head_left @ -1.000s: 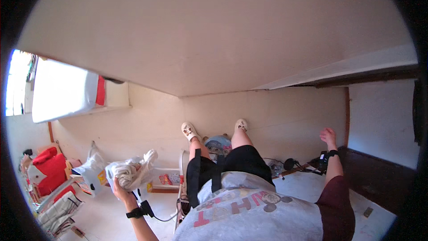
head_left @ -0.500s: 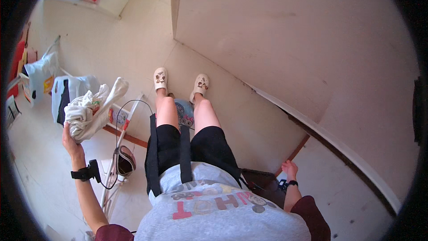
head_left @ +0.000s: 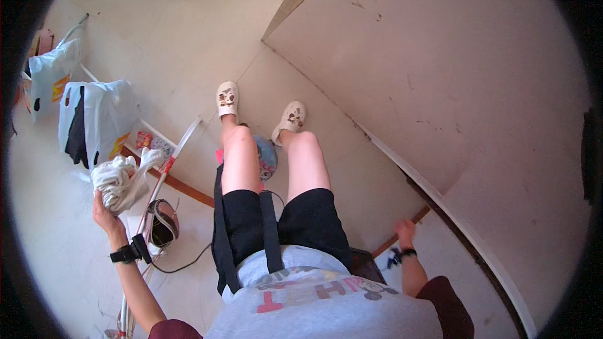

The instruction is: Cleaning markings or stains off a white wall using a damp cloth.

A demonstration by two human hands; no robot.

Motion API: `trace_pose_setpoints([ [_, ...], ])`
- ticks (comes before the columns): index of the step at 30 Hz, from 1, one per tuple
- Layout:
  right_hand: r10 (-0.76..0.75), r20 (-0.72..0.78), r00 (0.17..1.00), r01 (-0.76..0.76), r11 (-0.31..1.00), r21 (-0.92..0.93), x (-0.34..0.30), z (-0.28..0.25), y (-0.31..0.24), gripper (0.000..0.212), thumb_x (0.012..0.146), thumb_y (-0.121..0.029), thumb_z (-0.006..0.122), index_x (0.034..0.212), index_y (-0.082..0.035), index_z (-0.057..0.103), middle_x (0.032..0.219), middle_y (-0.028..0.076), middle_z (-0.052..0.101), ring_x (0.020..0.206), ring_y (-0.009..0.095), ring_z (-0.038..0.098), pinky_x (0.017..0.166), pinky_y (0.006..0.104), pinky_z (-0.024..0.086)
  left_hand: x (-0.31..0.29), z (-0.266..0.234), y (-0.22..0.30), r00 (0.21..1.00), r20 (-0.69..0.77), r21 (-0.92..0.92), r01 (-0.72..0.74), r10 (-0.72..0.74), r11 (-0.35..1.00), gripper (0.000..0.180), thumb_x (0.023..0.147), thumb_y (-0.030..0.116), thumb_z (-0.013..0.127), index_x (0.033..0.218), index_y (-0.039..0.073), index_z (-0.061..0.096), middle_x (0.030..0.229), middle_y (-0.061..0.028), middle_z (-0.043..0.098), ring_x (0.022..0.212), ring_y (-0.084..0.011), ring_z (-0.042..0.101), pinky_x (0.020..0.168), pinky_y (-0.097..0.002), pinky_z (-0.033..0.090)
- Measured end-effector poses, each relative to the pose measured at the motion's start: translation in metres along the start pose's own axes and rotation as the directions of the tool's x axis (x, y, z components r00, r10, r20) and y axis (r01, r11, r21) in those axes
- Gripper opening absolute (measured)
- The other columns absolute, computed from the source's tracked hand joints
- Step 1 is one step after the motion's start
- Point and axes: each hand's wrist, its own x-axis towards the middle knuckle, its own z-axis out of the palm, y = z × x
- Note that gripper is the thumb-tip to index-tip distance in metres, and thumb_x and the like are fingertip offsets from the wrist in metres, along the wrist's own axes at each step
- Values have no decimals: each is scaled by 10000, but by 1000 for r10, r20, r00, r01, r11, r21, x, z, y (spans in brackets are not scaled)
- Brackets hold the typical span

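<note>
left hand [head_left: 105, 212] clenching bundled white cloth [head_left: 122, 177] near white plastic bag [head_left: 94, 119] at left, right hand [head_left: 404, 232] hanging released, empty, at right

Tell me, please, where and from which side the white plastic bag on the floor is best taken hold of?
Probably by the handle loops at the top of the white plastic bag. It stands slumped and soft, so its sides would only crumple, while the handle cut-out gives a firm hold. Come from above, on the side facing the left hand, which is full of bunched white cloth; the right hand hangs empty.
</note>
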Motion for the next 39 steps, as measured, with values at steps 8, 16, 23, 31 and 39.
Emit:
trace_pose_setpoints([
  [8,-41,305,952,72,993,-92,-49,231,-165,142,842,-85,523,912,23,584,773,105,625,658,167,620,592,276,506,-3,-35,-42,980,36,-138,201,-198,970,303,863,213,562,1046,-26,596,1007,-88,599,914,-165,554,808,-297,433],
  [16,50,300,952,43,955,-295,-69,290,-124,153,823,17,476,944,11,570,781,109,626,683,173,619,598,272,511,18,-64,-73,901,140,-116,427,-411,897,382,902,268,474,1117,-43,533,1060,-116,587,954,-198,570,846,-316,438],
  [23,50,453,890,196,856,-479,-64,294,-91,192,808,31,465,973,1,557,806,105,620,699,164,591,637,259,492,42,-91,-121,884,101,-141,467,-457,873,413,889,296,503,1150,-24,512,1110,-114,562,1000,-201,547,866,-332,423],
  [31,33,714,699,555,605,-571,-41,294,-21,243,773,56,465,996,-5,541,818,104,611,708,153,557,675,247,463,89,-185,-146,899,22,-189,434,-438,881,488,894,359,478,1241,17,457,1219,-115,515,1120,-228,496,971,-369,376],
  [39,13,866,499,83,995,-63,51,309,41,134,841,-55,509,955,-21,571,855,92,610,746,180,581,616,283,465,119,-171,-168,967,180,-299,227,-179,927,449,914,329,446,1249,31,456,1225,-101,510,1124,-218,492,960,-364,384],
])
